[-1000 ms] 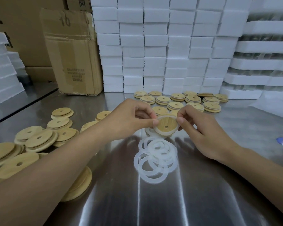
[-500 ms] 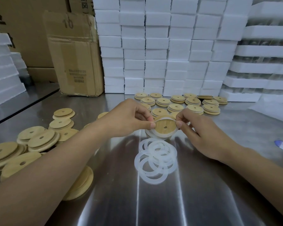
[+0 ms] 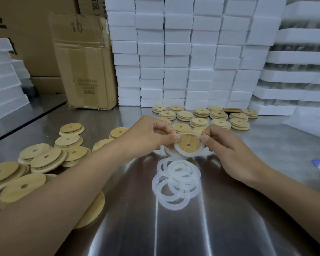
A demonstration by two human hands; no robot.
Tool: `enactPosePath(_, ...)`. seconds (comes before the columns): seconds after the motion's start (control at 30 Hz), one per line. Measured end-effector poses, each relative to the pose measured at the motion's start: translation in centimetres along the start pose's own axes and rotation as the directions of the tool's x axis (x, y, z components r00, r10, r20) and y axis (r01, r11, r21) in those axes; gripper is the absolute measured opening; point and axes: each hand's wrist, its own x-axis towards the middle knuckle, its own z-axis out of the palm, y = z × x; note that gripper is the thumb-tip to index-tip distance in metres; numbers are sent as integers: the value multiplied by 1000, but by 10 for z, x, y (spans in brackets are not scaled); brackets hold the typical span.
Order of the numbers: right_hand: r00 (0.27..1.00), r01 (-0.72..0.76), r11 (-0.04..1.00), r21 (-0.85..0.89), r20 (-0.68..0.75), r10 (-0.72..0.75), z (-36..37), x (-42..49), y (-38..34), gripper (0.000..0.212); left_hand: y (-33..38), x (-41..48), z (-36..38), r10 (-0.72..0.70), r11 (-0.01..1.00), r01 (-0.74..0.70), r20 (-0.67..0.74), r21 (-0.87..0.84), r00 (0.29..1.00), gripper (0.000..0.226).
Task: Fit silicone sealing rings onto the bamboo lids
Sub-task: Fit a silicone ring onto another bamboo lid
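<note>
The number "10" is handwritten on the open flap of the cardboard box (image 3: 85,60).

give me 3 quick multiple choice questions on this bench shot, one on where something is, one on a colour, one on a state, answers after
1. Where does the pile of loose sealing rings lie?
A. In the cardboard box
B. On the steel table, nearer the person than the hands
C. On top of the foam blocks

2. What colour are those rings?
A. Black
B. Red
C. Translucent white

3. What is the state of the bamboo lid with the ring at its rim?
A. Held between the left hand and the right hand
B. Flat on the table, untouched
C. Held by one hand only

Answers:
1 B, the pile rests on bare steel just below the hands in the view.
2 C, they look milky white against the steel.
3 A, fingers of both hands pinch the ring at the lid's top edge.
</note>
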Motion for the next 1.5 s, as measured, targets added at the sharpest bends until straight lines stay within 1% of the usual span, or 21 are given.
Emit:
enactPosePath(0.23,1000,-15,1000,-7,4,15,-1,0,-2,29,0,0,-1,-11,1000,11,11,-15,1000,11)
enactPosePath(0.37,1000,11,1000,-18,-12,-11,-2,-1,-4,26,1,1,-1,-23,998,25,30,-53,999,12)
enactPosePath(0.63,999,34,999,-39,-26,-35,0,-1,-6,26,2,0,2,3,997,-3,12,-72,1000,13)
enactPosePath(0.77,999,53,994,-97,-3,-54,0,-2,-2,26,1,0,2,25,998,-24,17,-50,1000,12)
enactPosePath(0.97,994,106,971,-212,54,-97,-5,-3,-1,19,-3,-3,-2,107,994,-107,3,1,994,11)
enactPosePath(1.1,994,110,972,-210,51,-101,-4,-3,0,18,-4,-3,-1,121,993,-121,-2,-12,993,9)
enactPosePath(1.27,989,146,966,-215,47,-139,-3,-2,2,17,-3,-4,2,122,989,-122,-2,-80,993,9)
enactPosePath(1.5,989,143,974,-175,49,-136,-2,-1,2,16,-2,-3,6,143,988,-146,-61,-48,988,7)
